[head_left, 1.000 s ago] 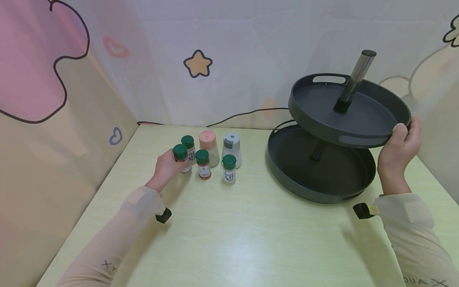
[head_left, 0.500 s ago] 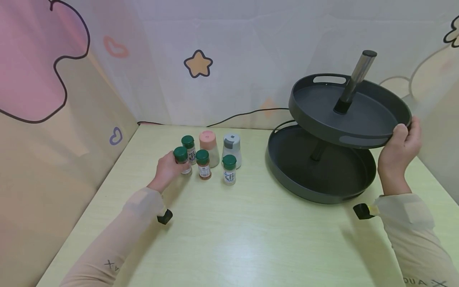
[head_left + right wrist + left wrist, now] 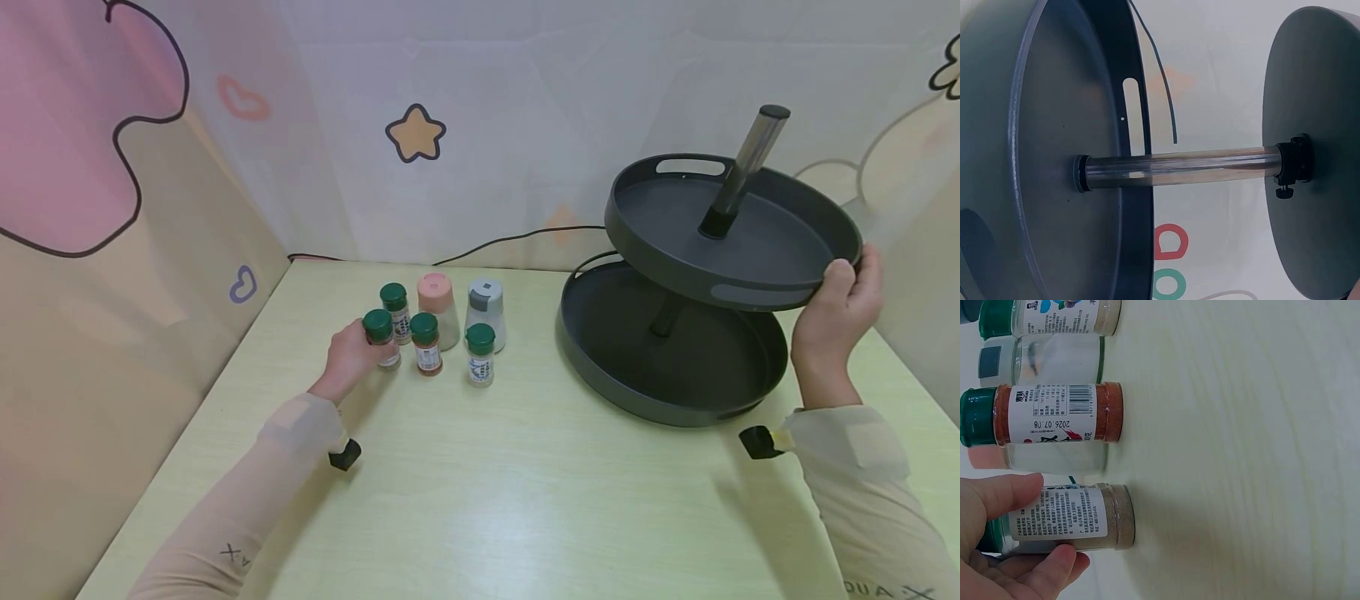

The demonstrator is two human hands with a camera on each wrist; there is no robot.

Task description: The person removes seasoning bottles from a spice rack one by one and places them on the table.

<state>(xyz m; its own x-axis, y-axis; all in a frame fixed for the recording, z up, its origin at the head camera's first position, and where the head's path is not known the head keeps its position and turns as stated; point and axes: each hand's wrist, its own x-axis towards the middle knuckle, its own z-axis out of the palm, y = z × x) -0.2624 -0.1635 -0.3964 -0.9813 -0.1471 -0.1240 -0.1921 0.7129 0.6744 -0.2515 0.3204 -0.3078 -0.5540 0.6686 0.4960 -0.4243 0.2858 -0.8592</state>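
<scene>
My left hand (image 3: 351, 358) grips a green-capped spice jar (image 3: 1063, 515) of grey-brown powder between thumb and fingers. The jar is upright, its base close to the tabletop. Beside it stands a jar of red powder (image 3: 427, 346), also green-capped, its label facing the left wrist camera. Another green-capped jar (image 3: 395, 308) is just behind the held one. On the right, my right hand (image 3: 836, 329) holds the rim of the upper round tray (image 3: 660, 217) of a dark two-tier stand, thumb on top. This tray leans over the lower tray (image 3: 600, 333), joined by a clear post (image 3: 1210, 165).
A pink-topped bottle (image 3: 437, 300) and a grey-topped bottle (image 3: 486, 304) stand behind the jars. One more green-capped jar (image 3: 480, 354) is in front of the grey one. A patterned wall sheet (image 3: 517, 125) rises behind the table (image 3: 517, 492), with a black cable (image 3: 517, 236) along it.
My left hand and the spice jar it holds have shifted slightly down in the head view. My right hand and the tiered stand stay practically still.
</scene>
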